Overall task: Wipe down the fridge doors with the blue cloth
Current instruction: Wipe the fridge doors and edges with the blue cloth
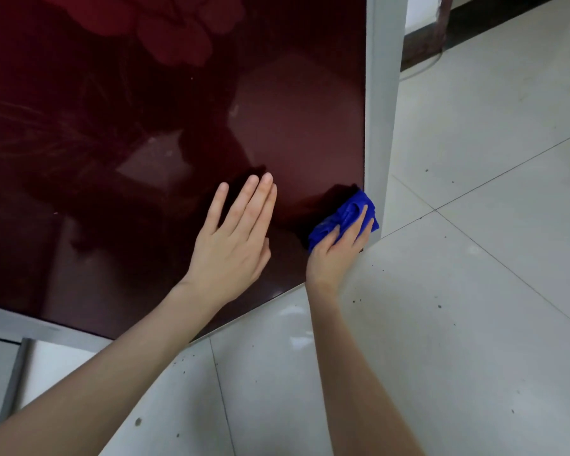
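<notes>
The glossy dark red fridge door (145, 143) with a faint flower print fills the upper left of the head view. My right hand (334, 255) presses the bunched blue cloth (346, 215) against the door's lower right corner, next to the grey side edge (380, 110). My left hand (234, 238) lies flat on the door with fingers straight and nothing in it, a little left of the cloth.
Pale floor tiles (458, 291) with dark specks of dirt spread to the right and below. A grey strip (40, 327) runs under the door. A dark skirting and a wooden post (440, 21) stand at the top right.
</notes>
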